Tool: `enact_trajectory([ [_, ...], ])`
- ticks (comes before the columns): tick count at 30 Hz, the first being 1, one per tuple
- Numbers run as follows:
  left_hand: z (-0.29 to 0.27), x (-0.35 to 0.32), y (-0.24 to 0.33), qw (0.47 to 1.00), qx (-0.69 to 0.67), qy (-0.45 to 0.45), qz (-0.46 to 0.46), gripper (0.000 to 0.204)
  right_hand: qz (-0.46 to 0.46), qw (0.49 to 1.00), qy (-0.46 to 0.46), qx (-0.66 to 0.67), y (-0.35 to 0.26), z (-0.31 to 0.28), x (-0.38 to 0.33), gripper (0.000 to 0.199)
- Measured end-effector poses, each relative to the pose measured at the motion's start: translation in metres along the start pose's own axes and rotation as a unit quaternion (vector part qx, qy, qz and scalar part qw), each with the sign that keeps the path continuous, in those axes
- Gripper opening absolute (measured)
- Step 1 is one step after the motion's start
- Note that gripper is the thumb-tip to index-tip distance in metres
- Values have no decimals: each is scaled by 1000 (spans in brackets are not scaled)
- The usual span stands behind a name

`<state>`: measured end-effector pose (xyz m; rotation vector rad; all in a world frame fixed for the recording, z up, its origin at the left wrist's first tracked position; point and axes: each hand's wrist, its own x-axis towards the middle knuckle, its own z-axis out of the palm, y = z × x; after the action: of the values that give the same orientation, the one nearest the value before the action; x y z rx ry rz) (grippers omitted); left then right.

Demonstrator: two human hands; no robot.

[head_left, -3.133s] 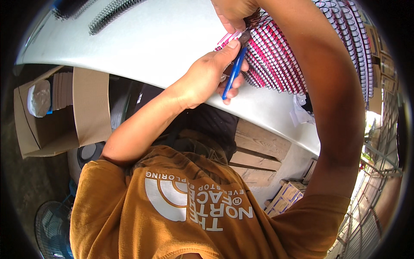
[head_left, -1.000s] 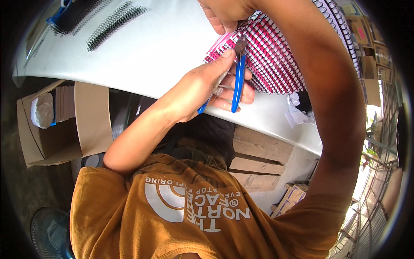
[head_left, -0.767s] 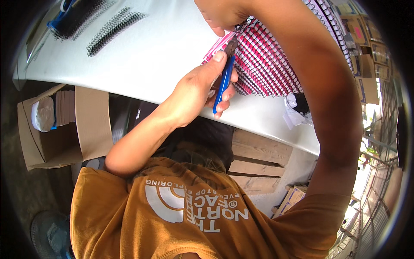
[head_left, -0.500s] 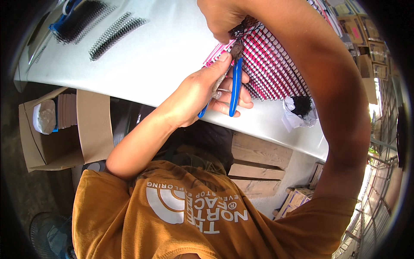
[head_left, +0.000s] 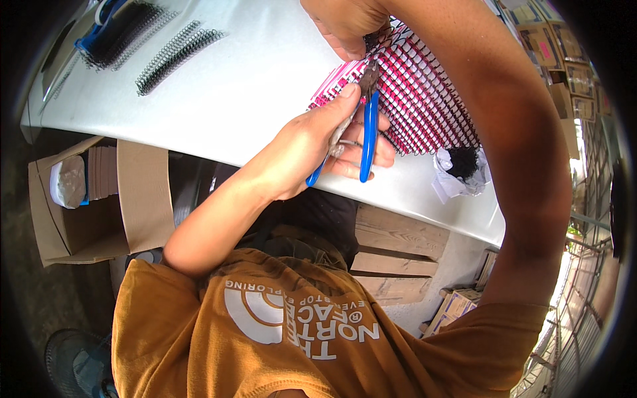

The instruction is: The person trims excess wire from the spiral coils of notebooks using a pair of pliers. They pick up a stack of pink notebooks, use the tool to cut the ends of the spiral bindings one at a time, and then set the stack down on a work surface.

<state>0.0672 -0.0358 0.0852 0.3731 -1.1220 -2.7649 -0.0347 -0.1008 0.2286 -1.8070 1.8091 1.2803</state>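
Observation:
My left hand (head_left: 308,142) holds a pair of wire cutters (head_left: 369,136) with blue handles, the fingers spread loosely under the grips. Their dark jaws point up at the edge of a stack of spiral-bound books (head_left: 421,93) with pink and white covers and rows of black coil. From the far side, my right hand (head_left: 346,28) reaches over the stack with its fingers closed at the black spiral coil (head_left: 371,43) by the jaws. What exactly the fingertips pinch is partly hidden.
Loose black coils (head_left: 176,60) lie at the left of the white table (head_left: 252,86). A crumpled white bag (head_left: 451,182) with black scraps sits at the near right corner. Below the table's left edge stands an open cardboard box (head_left: 142,199). Stacked cartons (head_left: 544,46) line the far right.
The cutters and my left hand have shifted slightly right. My right hand has moved a little up and left, and its fingers remain near the jaws.

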Motion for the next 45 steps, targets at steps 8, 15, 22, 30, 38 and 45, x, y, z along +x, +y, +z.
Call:
enact_trajectory([
  [8, 4, -6, 0, 1000, 17, 8, 3, 57, 36, 999, -24, -7, -3, -5, -14, 25],
  [15, 11, 6, 7, 1000, 6, 18, 7, 62, 82, 995, -52, -18, -7, -17, -34, 26],
  [22, 7, 0, 3, 999, 47, -9, 25, 61, 107, 992, -53, -32, -9, -20, -45, 28],
  [30, 15, 6, 9, 998, 54, -3, 38, 60, 153, 984, 2, -93, -20, -10, -47, 28],
  [38, 23, 0, 8, 999, 19, 10, 32, 58, 149, 988, -11, -49, -11, -10, -53, 28],
  [45, 18, 6, 12, 998, 38, -8, 57, 59, 103, 994, 7, -28, -3, -7, -51, 28],
])
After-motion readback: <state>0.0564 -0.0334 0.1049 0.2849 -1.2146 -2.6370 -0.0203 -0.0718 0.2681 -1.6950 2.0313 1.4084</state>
